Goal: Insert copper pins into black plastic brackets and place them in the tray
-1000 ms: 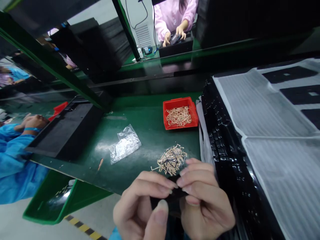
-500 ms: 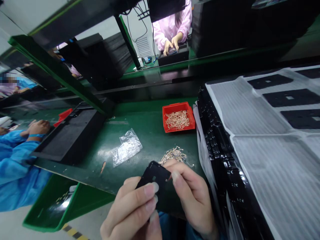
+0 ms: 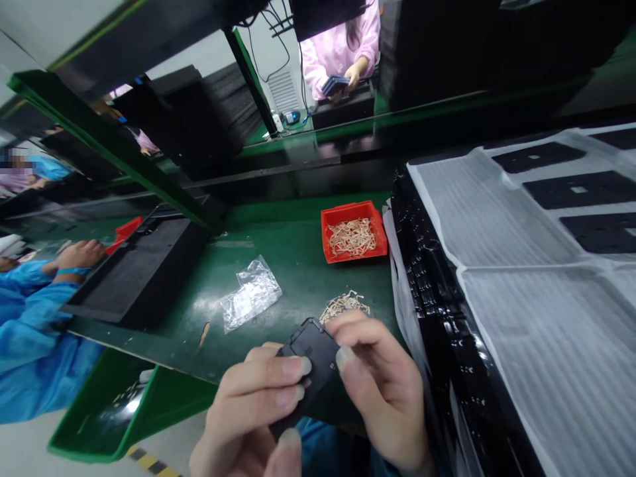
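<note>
Both my hands hold a small flat black plastic part point(image 3: 311, 354) low in the middle of the head view. My left hand point(image 3: 248, 411) grips it from the left with fingers curled over its face. My right hand point(image 3: 380, 391) pinches its right edge with thumb and fingers. Just beyond the part, a small pile of thin copper-coloured strips point(image 3: 344, 304) lies on the green bench point(image 3: 298, 265). A red bin point(image 3: 375, 228) farther back holds more of the same strips.
A crumpled clear plastic bag point(image 3: 251, 295) lies left of the pile. A stack of black trays point(image 3: 437, 311) topped by white sheets with black parts point(image 3: 576, 192) fills the right. A black tray point(image 3: 139, 271) sits left, by a blue-sleeved person point(image 3: 34, 318). Someone in pink point(image 3: 338, 46) works behind.
The black part has come up from between my closed fingers into plain sight, and my left fingers now lie across its face. The camera has tilted slightly upward.
</note>
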Demonstrator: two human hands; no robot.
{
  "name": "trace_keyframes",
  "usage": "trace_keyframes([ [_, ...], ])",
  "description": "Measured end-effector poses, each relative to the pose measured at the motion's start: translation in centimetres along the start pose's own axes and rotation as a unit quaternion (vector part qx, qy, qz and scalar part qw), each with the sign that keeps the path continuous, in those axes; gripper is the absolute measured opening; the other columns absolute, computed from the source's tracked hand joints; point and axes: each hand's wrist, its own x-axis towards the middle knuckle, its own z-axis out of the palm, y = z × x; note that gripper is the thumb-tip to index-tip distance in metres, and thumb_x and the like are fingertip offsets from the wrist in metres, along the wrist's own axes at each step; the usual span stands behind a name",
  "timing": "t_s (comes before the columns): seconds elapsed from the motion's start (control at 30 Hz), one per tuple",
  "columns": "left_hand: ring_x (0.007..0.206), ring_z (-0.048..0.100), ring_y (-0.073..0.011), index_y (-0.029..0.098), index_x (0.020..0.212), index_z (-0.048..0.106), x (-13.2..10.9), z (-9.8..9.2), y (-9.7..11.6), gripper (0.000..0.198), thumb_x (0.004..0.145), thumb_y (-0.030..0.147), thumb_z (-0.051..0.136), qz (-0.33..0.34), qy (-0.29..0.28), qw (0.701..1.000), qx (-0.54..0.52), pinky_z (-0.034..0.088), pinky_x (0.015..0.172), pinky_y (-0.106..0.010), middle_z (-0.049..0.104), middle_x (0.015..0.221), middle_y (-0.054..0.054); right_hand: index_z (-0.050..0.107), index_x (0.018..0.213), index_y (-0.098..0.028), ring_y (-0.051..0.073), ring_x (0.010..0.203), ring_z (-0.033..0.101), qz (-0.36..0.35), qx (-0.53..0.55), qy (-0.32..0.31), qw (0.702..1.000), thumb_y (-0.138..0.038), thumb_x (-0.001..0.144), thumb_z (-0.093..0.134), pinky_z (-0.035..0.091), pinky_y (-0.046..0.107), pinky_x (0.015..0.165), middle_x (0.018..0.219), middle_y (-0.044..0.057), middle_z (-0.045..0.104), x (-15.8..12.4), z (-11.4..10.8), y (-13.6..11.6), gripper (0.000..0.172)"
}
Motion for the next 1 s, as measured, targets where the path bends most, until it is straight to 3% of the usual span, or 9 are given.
trace_keyframes([
  [0.1, 0.087, 0.073, -0.0189, 0.016, 0.109, 0.076, 0.2, -0.2, -0.2, 0.019, 0.093, 0.018, 0.065, -0.033, -0.020, 0.998, -0.044, 0.063, 0.082, -0.033, 0.081, 0.107, -0.003, 0.068, 0.122, -0.032, 0.014, 0.111, 0.065, -0.072, -0.005, 0.039, 0.997, -0.027, 0.102, 0.066, 0.054, 0.029, 0.098, 0.115, 0.000, 0.069, -0.1, 0.3, 0.4, 0.020],
  [0.2, 0.085, 0.072, -0.0193, 0.018, 0.104, 0.077, 0.5, -0.2, 0.2, 0.016, 0.093, 0.023, 0.067, -0.080, -0.016, 0.995, -0.064, 0.062, 0.085, -0.033, 0.081, 0.101, -0.002, 0.071, 0.116, -0.029, 0.017, 0.112, 0.065, -0.155, -0.088, 0.043, 0.983, -0.029, 0.103, 0.067, 0.054, 0.036, 0.100, 0.117, 0.001, 0.069, -0.1, 0.2, 0.5, 0.014],
  [0.3, 0.078, 0.073, -0.0203, 0.022, 0.097, 0.078, 0.9, 0.2, 0.8, 0.013, 0.093, 0.030, 0.070, -0.149, -0.014, 0.986, -0.075, 0.062, 0.081, -0.035, 0.081, 0.092, -0.003, 0.071, 0.098, -0.025, 0.019, 0.104, 0.067, -0.228, -0.168, 0.050, 0.958, -0.030, 0.105, 0.064, 0.056, 0.043, 0.097, 0.110, 0.002, 0.071, 0.1, 0.1, 0.7, 0.011],
  [0.47, 0.080, 0.074, -0.0154, 0.021, 0.095, 0.079, 1.2, 0.7, 1.3, 0.015, 0.095, 0.034, 0.072, -0.184, -0.016, 0.974, -0.131, 0.061, 0.092, -0.025, 0.082, 0.089, -0.001, 0.066, 0.089, -0.021, 0.019, 0.089, 0.070, -0.294, -0.206, 0.077, 0.930, -0.027, 0.107, 0.060, 0.062, 0.045, 0.086, 0.093, 0.003, 0.072, 0.3, 0.1, 1.3, 0.020],
  [0.57, 0.083, 0.075, -0.0148, 0.019, 0.098, 0.079, 1.0, 1.0, 1.6, 0.015, 0.097, 0.032, 0.071, -0.209, -0.045, 0.962, -0.168, 0.062, 0.087, -0.024, 0.081, 0.092, -0.002, 0.064, 0.085, -0.019, 0.017, 0.079, 0.068, -0.333, -0.221, 0.121, 0.909, -0.028, 0.107, 0.060, 0.063, 0.041, 0.076, 0.080, 0.002, 0.067, 0.3, 0.3, 1.5, 0.024],
  [0.73, 0.084, 0.075, -0.0170, 0.022, 0.101, 0.078, 0.3, 1.2, 2.4, 0.014, 0.098, 0.034, 0.071, -0.242, -0.076, 0.953, -0.166, 0.064, 0.080, -0.027, 0.081, 0.094, -0.004, 0.062, 0.079, -0.019, 0.017, 0.077, 0.061, -0.366, -0.249, 0.192, 0.876, -0.028, 0.106, 0.061, 0.060, 0.040, 0.071, 0.074, 0.000, 0.061, 0.2, 0.3, 1.5, 0.028],
  [0.83, 0.088, 0.075, -0.0168, 0.021, 0.100, 0.078, 0.0, 1.1, 2.4, 0.014, 0.098, 0.033, 0.070, -0.251, -0.067, 0.951, -0.168, 0.064, 0.081, -0.025, 0.080, 0.092, -0.004, 0.065, 0.085, -0.018, 0.015, 0.070, 0.061, -0.370, -0.250, 0.168, 0.879, -0.024, 0.105, 0.061, 0.061, 0.040, 0.068, 0.073, 0.000, 0.060, 0.1, 0.0, 1.7, 0.021],
  [1.0, 0.088, 0.076, -0.0199, 0.020, 0.104, 0.079, 0.2, 0.6, 1.8, 0.016, 0.100, 0.028, 0.066, -0.256, -0.057, 0.946, -0.191, 0.065, 0.060, -0.022, 0.079, 0.097, -0.007, 0.069, 0.094, -0.018, 0.017, 0.075, 0.066, -0.341, -0.226, 0.127, 0.904, -0.020, 0.104, 0.061, 0.065, 0.044, 0.072, 0.080, 0.002, 0.066, 0.2, 0.0, 1.9, 0.013],
])
